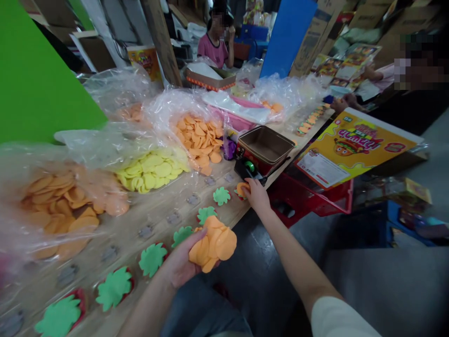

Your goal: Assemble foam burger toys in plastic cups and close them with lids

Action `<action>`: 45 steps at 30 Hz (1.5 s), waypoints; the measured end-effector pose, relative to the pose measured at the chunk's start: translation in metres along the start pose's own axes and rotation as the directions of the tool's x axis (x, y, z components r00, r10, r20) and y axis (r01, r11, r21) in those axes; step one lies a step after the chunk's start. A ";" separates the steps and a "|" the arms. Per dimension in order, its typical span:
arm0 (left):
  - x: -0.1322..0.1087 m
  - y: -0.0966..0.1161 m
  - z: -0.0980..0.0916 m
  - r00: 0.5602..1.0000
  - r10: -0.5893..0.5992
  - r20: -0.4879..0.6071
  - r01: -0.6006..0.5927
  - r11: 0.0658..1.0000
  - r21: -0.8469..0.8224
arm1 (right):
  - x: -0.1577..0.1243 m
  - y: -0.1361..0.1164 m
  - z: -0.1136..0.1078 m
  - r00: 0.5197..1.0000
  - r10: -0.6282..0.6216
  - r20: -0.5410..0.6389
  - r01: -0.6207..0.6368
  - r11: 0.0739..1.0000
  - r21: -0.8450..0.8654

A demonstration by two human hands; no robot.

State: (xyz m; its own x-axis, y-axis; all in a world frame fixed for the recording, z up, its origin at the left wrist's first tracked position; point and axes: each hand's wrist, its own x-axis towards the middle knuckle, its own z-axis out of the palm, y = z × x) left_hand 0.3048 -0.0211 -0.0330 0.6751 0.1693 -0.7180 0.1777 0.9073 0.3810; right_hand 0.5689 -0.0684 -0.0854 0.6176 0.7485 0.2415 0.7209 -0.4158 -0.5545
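Note:
My left hand (179,260) is shut on a loose stack of orange foam discs (213,243) above the front of the wooden table (157,208). My right hand (257,195) grips one orange foam disc (242,189) against the tabletop, right next to a small red-and-green piece. Green scalloped foam cutouts (206,214) run in a row along the table edge, some on red backing. Further back lie open plastic bags of orange discs (199,138) and yellow discs (150,169).
A brown tray (264,145) and black tape dispenser (247,169) stand beyond my right hand. A yellow printed board (356,145) rests on a red crate (308,196). A person in a pink shirt (213,47) sits behind the table; another person (417,61) is at right.

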 end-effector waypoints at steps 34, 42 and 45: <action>-0.013 0.006 0.002 0.971 0.241 -0.001 -0.239 0.963 -0.124 | -0.089 -0.090 -0.010 0.872 0.045 0.488 -0.389 0.670 0.633; -0.016 0.006 -0.006 0.979 0.205 -0.009 -0.204 0.970 -0.132 | -0.077 -0.093 -0.015 0.900 0.070 0.430 -0.382 0.602 0.701; -0.021 0.005 -0.007 0.985 0.173 0.032 -0.171 0.984 -0.054 | -0.065 -0.103 -0.018 0.929 -0.089 0.359 -0.161 0.776 0.609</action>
State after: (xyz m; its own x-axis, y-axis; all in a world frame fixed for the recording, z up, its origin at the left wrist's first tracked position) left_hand 0.2862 -0.0175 -0.0197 0.7179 0.3110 -0.6228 0.0210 0.8845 0.4660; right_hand 0.4601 -0.0838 -0.0302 0.3965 0.9180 -0.0121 0.2687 -0.1287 -0.9546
